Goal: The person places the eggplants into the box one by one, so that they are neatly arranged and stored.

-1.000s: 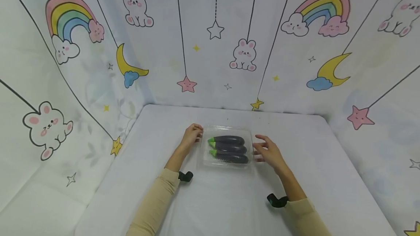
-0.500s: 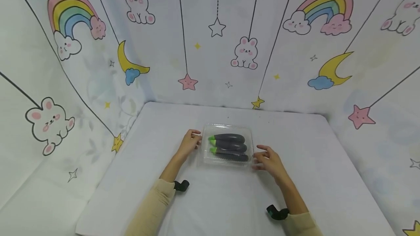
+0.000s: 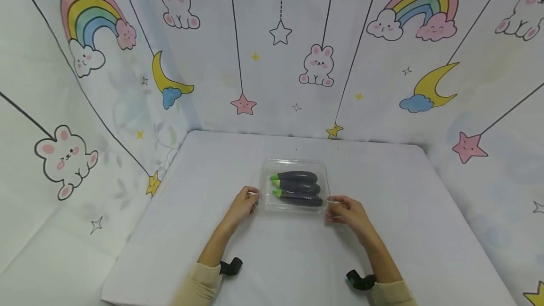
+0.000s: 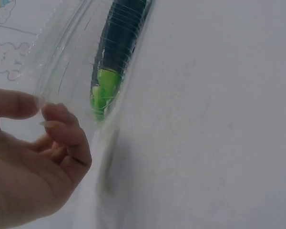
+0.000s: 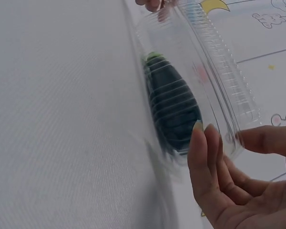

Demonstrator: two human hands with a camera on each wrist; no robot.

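Observation:
A clear plastic box (image 3: 293, 210) lies on the white table, and three dark eggplants (image 3: 297, 186) with green stem ends show through it. At its near left corner my left hand (image 3: 243, 207) pinches the rim between thumb and curled fingers. Opposite, my right hand (image 3: 350, 214) holds the near right corner, thumb on the rim and fingers against the near side. The left wrist view shows the green end of one eggplant (image 4: 119, 43) behind the ribbed wall. From the right wrist, the rounded end of an eggplant (image 5: 174, 109) appears through the plastic.
The white table (image 3: 280, 259) ends at a wall of cloth (image 3: 272, 74) printed with rabbits, stars and rainbows. Black wrist cameras sit on the left wrist (image 3: 231, 267) and the right wrist (image 3: 360, 280).
Both hands have slid toward me along the box's sides, from its middle and far left to its near corners. The box and eggplants stay nearly in place.

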